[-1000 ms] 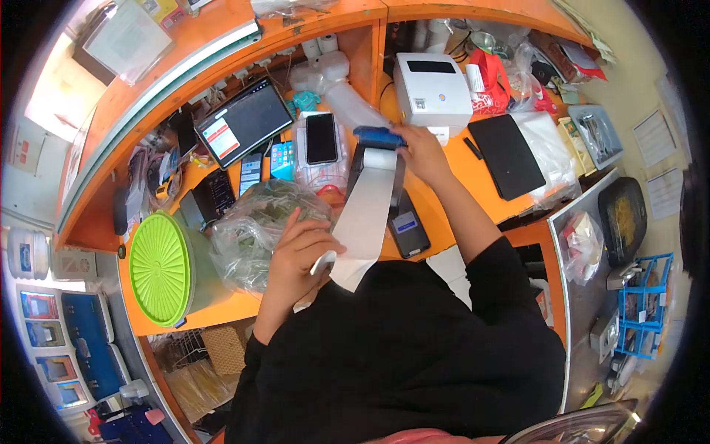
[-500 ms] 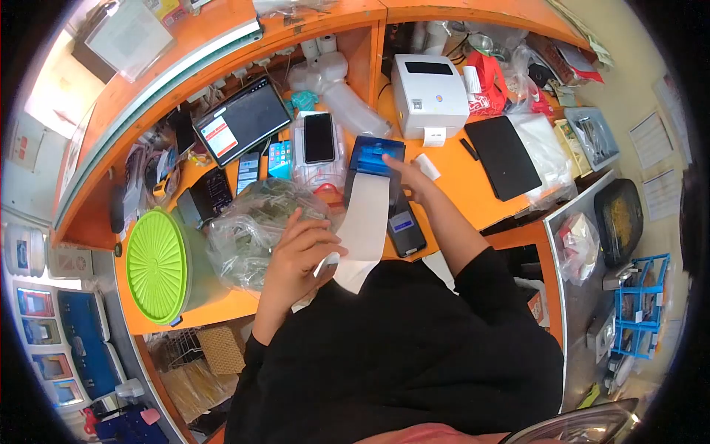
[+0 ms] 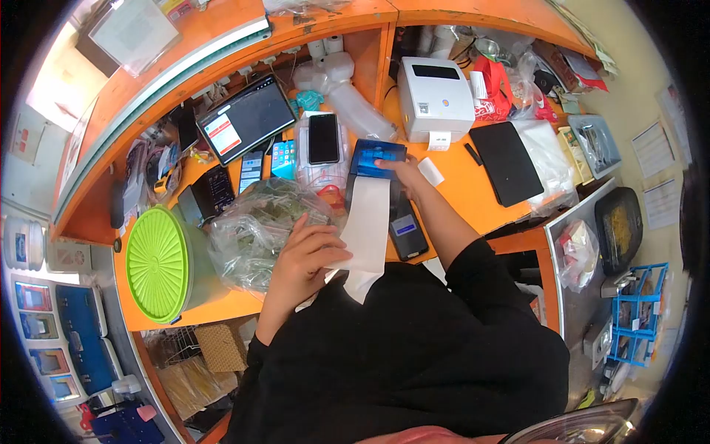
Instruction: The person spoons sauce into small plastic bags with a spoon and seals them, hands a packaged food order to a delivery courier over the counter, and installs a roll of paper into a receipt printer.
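Note:
A small dark receipt printer with a translucent blue lid [image 3: 377,154] is in the middle of the desk, and a long white paper strip [image 3: 367,226] hangs from it toward my body. My right hand [image 3: 403,175] grips the printer's right side, one digit laid across the blue lid; its other fingers are mostly hidden. Lower left, my left hand [image 3: 307,257] has its fingers bent at the strip's left edge, holding the paper near its lower end. Just beside it is a clear plastic bag [image 3: 255,229]. A dark card terminal [image 3: 408,231] lies below my right hand.
A green-lidded tub [image 3: 157,265] stands at the left. Behind are a tablet [image 3: 248,118], several phones including a black phone [image 3: 323,138], and a white label printer [image 3: 436,96]. To the right lie a black flat pad [image 3: 506,163] and a grey tray [image 3: 594,144].
The curled paper end at my left fingers now lies flatter, and that hand has shifted slightly. My right hand stays at the blue lid. The whole view has shifted a little.

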A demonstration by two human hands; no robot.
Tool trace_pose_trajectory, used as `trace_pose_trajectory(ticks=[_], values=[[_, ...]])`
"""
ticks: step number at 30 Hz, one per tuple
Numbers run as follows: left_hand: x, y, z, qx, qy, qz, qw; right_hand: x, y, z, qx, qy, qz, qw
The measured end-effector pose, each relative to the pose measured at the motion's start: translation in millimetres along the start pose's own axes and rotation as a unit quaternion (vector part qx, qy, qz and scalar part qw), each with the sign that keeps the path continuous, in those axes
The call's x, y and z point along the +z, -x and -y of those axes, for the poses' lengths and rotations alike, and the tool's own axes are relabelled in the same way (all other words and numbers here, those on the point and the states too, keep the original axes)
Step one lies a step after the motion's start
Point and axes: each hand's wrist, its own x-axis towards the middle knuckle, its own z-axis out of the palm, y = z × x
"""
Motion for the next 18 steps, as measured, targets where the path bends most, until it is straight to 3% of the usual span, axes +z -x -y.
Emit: trace_pose_trajectory(ticks=[8,11,14,16,18], values=[[-1,-1,2,0.004,0.01,-0.001,1.0,-3,-1,-3,-0.015,-0.031,0.006,0.999],[1,2,5,-0.001,0.0,-0.009,1.0,3,-19,-9,-0.026,0.021,-0.027,0.999],[2,3,5,-0.002,-0.015,-0.009,1.0,15,9,5,-0.045,0.017,-0.007,0.999],[3,2,2,0.002,-0.022,-0.008,1.0,17,-6,-4,-0.137,0.122,-0.066,0.981],[2,3,3,0.005,-0.017,-0.006,1.0,17,-20,-1,-0.236,0.234,-0.156,0.93]])
